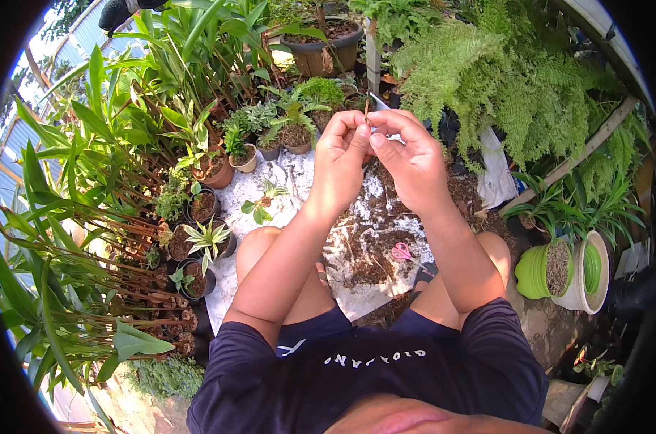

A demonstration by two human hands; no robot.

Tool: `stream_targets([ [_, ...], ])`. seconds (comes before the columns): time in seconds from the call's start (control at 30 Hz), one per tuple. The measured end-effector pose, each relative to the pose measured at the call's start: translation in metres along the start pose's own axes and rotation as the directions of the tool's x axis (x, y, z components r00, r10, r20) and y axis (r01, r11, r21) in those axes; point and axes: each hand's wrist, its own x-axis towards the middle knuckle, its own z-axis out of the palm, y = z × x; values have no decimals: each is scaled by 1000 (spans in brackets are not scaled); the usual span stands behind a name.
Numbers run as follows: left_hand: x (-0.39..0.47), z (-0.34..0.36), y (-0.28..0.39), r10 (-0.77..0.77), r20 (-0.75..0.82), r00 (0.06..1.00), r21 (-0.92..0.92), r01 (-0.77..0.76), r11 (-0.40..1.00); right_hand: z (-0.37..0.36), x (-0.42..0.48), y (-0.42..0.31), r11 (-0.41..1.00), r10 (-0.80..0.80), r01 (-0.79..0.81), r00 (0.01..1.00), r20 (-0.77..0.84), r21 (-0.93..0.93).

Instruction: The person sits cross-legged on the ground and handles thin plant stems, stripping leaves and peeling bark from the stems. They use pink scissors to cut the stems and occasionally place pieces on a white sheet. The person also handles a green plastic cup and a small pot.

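In front of my chest, a thin brown stem (pixel 367 106) stands nearly upright between my fingertips. My left hand (pixel 340 154) pinches it with thumb and fingers. Close against it, my right hand (pixel 415 157) grips the stem's lower part with thumb and bent fingers. The stem's lower end is hidden by my fingers. Below my hands, a white sheet (pixel 306 192) is strewn with dark potting soil (pixel 379 260). Pink-handled scissors (pixel 401 251) lie on the soil between my feet. Small leafy cuttings (pixel 263 206) rest on the sheet to the left.
Small potted plants (pixel 295 133) line the sheet's far edge; black nursery pots (pixel 198 279) stand to the left. Tall leafy plants (pixel 89 217) crowd the left side. Ferns (pixel 501 81) hang at the upper right. A green pot (pixel 534 271) lies tipped beside a white pot (pixel 596 293).
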Motion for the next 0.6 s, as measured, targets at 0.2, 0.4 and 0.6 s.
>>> stream_targets([
  [0.2,-4,1,-25,-32,3,999,-121,32,992,-18,-4,10,970,211,-195,972,-104,146],
  [0.4,-9,9,-26,-83,41,996,-75,86,993,-29,-9,3,995,92,-94,992,-92,-23],
  [0.6,-11,15,-30,-88,76,993,110,79,991,-35,-14,-4,988,149,-141,979,-141,65],
])
